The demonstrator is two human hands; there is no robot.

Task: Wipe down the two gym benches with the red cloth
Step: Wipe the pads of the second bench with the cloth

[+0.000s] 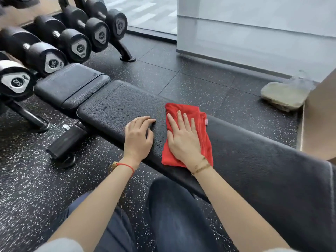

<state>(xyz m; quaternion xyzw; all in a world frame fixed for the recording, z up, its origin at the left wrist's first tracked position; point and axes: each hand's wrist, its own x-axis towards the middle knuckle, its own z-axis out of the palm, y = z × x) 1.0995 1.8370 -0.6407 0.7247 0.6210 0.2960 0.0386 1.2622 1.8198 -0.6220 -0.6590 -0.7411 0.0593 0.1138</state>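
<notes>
Our right hand [183, 137] pressed the red cloth [189, 133] flat-fingered on the bench [254, 151]. Beside the cloth, our left hand [139, 137] rested, loosely curled. Droplets [112, 108] remained; only 1 bench showed.

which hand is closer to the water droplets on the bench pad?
Left. The left hand rests on the bench, fingertips right at the edge of the droplets. The right hand lies flat on the red cloth, farther from them.

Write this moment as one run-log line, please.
right hand flat on folded red cloth | left hand rests on black padded bench | droplets remain
</notes>
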